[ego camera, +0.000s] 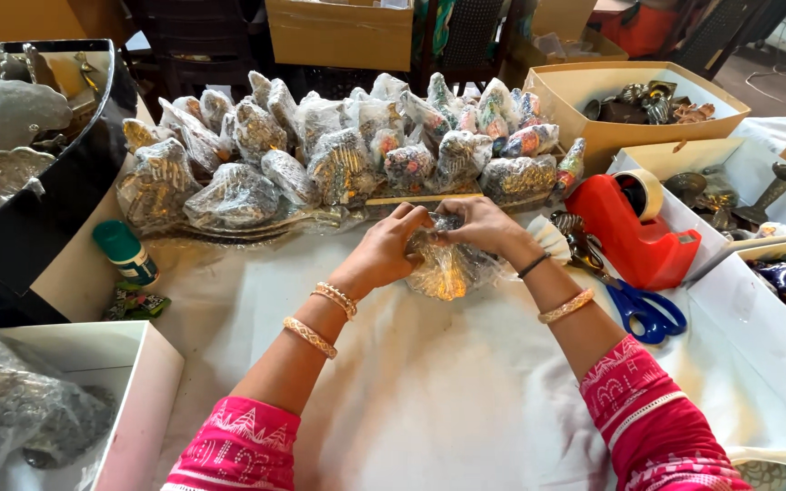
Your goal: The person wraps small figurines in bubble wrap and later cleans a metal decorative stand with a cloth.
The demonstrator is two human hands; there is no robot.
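From the head view, the left hand (386, 247) and right hand (482, 227) met, both clamped on a plastic-wrapped ornament (446, 268) beneath them. Beyond the right hand, a tan box (593, 91) held metal pieces; wrapped figures (338, 155) lay ahead.

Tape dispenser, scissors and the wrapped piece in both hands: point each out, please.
red tape dispenser (634, 238), head view, on its red body.
blue-handled scissors (648, 311), head view, on a handle loop.
plastic-wrapped piece (448, 268), head view, on the wrap below the fingers.
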